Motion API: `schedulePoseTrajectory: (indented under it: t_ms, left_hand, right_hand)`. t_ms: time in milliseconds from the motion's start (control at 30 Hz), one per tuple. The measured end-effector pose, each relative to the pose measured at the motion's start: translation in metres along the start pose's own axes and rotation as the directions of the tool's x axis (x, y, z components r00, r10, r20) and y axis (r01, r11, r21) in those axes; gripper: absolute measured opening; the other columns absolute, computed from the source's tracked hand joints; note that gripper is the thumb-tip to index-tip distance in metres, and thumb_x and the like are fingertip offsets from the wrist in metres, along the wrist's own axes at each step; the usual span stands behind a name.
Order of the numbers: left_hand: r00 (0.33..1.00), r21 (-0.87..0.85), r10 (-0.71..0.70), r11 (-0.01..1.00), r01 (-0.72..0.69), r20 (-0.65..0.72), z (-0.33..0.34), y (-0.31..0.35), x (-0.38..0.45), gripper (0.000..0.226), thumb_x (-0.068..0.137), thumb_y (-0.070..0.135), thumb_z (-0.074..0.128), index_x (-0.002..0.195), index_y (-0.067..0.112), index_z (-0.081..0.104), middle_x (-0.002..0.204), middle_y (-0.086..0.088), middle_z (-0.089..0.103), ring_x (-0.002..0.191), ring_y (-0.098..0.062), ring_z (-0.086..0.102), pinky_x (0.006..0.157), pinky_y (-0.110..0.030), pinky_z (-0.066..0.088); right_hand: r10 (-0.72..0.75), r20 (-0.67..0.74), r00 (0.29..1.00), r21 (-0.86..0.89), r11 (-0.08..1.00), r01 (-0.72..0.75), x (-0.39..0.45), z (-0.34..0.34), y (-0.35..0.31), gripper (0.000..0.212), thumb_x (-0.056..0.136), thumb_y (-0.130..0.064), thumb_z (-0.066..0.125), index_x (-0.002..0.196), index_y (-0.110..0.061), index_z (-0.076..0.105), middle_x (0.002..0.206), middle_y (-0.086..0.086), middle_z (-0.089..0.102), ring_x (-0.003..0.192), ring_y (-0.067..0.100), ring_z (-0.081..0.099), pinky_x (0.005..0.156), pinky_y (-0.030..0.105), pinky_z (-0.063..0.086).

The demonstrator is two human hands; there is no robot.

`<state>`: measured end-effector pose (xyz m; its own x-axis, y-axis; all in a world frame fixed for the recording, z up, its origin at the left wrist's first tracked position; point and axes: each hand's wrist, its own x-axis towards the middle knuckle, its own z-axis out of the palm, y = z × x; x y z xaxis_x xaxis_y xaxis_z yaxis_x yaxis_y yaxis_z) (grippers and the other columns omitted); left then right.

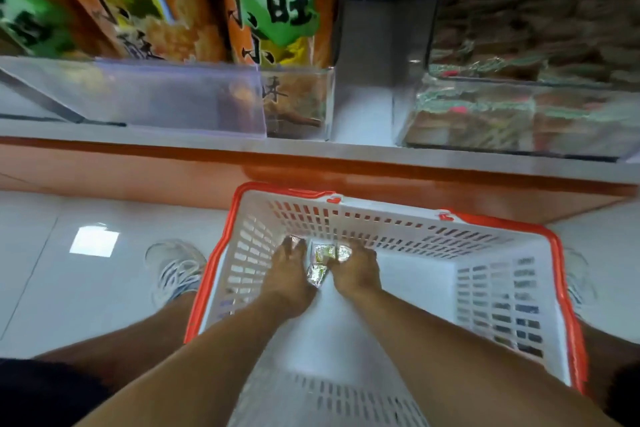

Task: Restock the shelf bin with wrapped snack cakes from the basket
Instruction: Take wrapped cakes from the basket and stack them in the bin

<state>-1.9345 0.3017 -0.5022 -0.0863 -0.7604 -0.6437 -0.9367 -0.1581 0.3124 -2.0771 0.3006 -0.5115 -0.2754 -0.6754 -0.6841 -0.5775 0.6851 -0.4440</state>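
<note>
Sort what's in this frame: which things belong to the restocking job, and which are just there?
Part of the job:
- basket, white with orange rim
- wrapped snack cakes at its bottom
- left hand and right hand, both down among the cakes
- clear shelf bin holding similar wrapped cakes

Just there:
- orange-and-green snack bags
- clear shelf divider
- sneaker on the floor

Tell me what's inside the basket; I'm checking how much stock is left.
In the white basket, a few wrapped snack cakes lie at the far end, between the left hand and right hand. Any cakes beneath the hands are covered, so the count is unclear.
</note>
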Motion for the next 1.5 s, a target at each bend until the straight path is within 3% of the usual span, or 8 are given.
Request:
schedulePoseTrajectory:
  t_ms: [133,300,500,733,833,1133,1300,1500]
  left_hand:
    - [0.996,0.033,-0.08,0.996,0.081,-0.046,0.028,-0.004,0.024,0.107,0.083,0.038,0.078,0.162,0.024,0.007,0.17,-0.008,-0.001,0.157,-0.03,0.007,0.126,-0.042,0.02]
    - [0.987,0.069,-0.082,0.993,0.093,-0.141,0.032,-0.006,0.026,0.085,0.073,0.044,0.082,0.142,0.031,0.033,0.139,-0.009,0.041,0.129,-0.03,0.045,0.102,-0.04,0.048]
    - [0.99,-0.069,-0.143,0.987,0.144,0.019,0.037,0.003,0.02,0.087,0.064,0.032,0.09,0.133,0.03,0.038,0.122,-0.005,0.04,0.108,-0.032,0.06,0.081,-0.038,0.052]
    - [0.994,-0.445,-0.098,0.889,0.109,0.048,0.042,-0.004,0.011,0.051,0.075,0.002,0.072,0.117,0.021,0.05,0.104,-0.009,0.058,0.084,-0.026,0.065,0.067,-0.033,0.053]
    - [0.961,-0.683,-0.091,0.686,0.25,0.261,0.034,-0.004,0.006,0.044,0.076,-0.021,0.058,0.103,0.013,0.054,0.089,-0.012,0.061,0.072,-0.023,0.059,0.062,-0.033,0.053]
    - [0.747,-0.531,0.123,0.778,0.335,0.653,-0.087,0.036,-0.037,0.022,0.088,-0.011,0.064,0.106,0.0,0.068,0.093,-0.015,0.074,0.087,-0.028,0.075,0.069,-0.034,0.063]
    - [0.726,-0.416,0.18,0.896,0.157,0.663,-0.183,0.087,-0.102,0.012,0.092,0.001,0.065,0.102,0.008,0.067,0.101,-0.011,0.076,0.095,-0.031,0.074,0.066,-0.039,0.064]
    - [0.805,-0.695,0.405,0.719,0.011,0.432,-0.253,0.134,-0.189,0.018,0.097,0.006,0.059,0.113,0.008,0.068,0.104,-0.016,0.075,0.089,-0.029,0.076,0.07,-0.037,0.065]
  right_hand:
    - [0.149,-0.125,0.981,0.149,0.98,-0.13,0.014,0.024,0.008,0.081,0.08,-0.05,0.077,0.146,-0.021,0.041,0.144,0.01,0.047,0.133,0.035,0.045,0.104,0.046,0.043]
    - [0.153,-0.069,0.986,0.14,0.98,-0.142,0.017,0.036,0.007,0.062,0.08,-0.046,0.078,0.131,-0.023,0.052,0.129,0.007,0.051,0.123,0.032,0.052,0.098,0.04,0.045]
    - [0.118,-0.016,0.993,0.267,0.957,-0.109,0.01,0.04,0.013,0.039,0.075,-0.03,0.078,0.103,-0.023,0.051,0.107,-0.001,0.058,0.09,0.019,0.059,0.07,0.024,0.044]
    - [0.197,0.44,0.876,0.704,0.529,-0.473,-0.002,0.019,0.026,0.008,0.09,-0.007,0.07,0.098,-0.009,0.071,0.101,0.017,0.074,0.087,0.025,0.073,0.068,0.036,0.062]
    - [0.067,0.536,0.841,0.697,0.527,-0.486,-0.01,0.002,0.029,0.021,0.093,-0.007,0.068,0.114,-0.006,0.067,0.11,0.018,0.074,0.097,0.028,0.072,0.083,0.04,0.061]
    - [-0.279,0.492,0.825,0.309,0.942,0.134,-0.077,-0.132,-0.053,0.032,0.091,0.004,0.066,0.118,-0.012,0.06,0.107,0.009,0.067,0.076,0.014,0.065,0.063,0.024,0.055]
    - [-0.549,0.23,0.804,-0.175,0.789,0.589,-0.168,-0.215,-0.093,0.047,0.077,-0.029,0.081,0.112,-0.032,0.051,0.099,-0.013,0.059,0.082,0.009,0.059,0.061,0.022,0.047]
    - [-0.766,0.121,0.632,0.033,0.639,0.768,-0.24,-0.305,-0.117,0.03,0.08,-0.021,0.083,0.105,-0.03,0.069,0.094,-0.01,0.074,0.078,0.001,0.065,0.075,0.025,0.054]
